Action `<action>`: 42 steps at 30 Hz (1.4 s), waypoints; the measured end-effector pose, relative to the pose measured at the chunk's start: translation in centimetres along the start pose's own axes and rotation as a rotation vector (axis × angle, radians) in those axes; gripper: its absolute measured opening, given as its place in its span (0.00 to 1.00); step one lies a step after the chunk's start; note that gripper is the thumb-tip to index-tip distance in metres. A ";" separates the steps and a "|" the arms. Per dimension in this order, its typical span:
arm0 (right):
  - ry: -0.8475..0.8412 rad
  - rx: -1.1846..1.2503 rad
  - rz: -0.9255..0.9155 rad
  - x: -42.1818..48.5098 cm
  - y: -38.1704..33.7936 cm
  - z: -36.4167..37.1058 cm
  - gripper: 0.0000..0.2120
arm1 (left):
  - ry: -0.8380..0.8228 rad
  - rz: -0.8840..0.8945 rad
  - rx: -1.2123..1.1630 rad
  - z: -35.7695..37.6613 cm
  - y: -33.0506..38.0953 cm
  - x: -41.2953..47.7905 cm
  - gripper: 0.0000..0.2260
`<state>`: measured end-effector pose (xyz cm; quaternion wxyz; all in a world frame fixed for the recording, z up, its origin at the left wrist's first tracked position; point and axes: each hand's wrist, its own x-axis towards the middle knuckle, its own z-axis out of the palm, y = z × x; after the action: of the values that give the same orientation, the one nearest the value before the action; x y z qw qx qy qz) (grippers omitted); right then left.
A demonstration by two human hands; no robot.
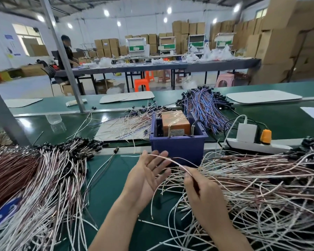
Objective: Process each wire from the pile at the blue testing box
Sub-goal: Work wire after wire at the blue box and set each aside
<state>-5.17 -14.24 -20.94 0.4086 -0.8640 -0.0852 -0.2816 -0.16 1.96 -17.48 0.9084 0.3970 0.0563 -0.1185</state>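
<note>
A worker's right hand [203, 192] pinches a single pale wire [172, 160] between thumb and fingertips, just in front of the blue testing box [178, 148] on a green bench [116, 178]. The left hand [149, 174] is spread wide, palm up, holding nothing, with the wire arcing across its fingertips. The pile [261, 182] sprawls at right.

Left hand [149, 175] lying open, palm facing upward, fingers spreading straight, right hand [204, 194] pinching a wire [172, 161] between thumb and fingertips, both bare forearms reaching forward
</note>
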 end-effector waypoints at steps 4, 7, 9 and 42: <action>-0.105 0.051 0.075 0.0 0.6 0.1 0.13 | 0.183 0.110 -0.183 -1.3 1.5 0.4 0.08; -0.090 0.234 0.167 0.1 0.5 0.0 0.10 | 0.253 0.170 -0.222 -2.3 2.4 0.6 0.10; -0.039 0.417 0.259 0.4 0.5 -0.4 0.13 | 0.306 0.209 -0.145 -2.6 2.3 0.6 0.11; 0.325 0.523 0.512 0.6 0.4 -0.7 0.13 | 0.066 0.560 1.121 -1.1 -2.9 0.2 0.16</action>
<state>-4.87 -15.06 -20.51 0.6798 -0.6683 0.1297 -0.2728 -0.69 0.87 -20.32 0.5564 0.8163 -0.0923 0.1247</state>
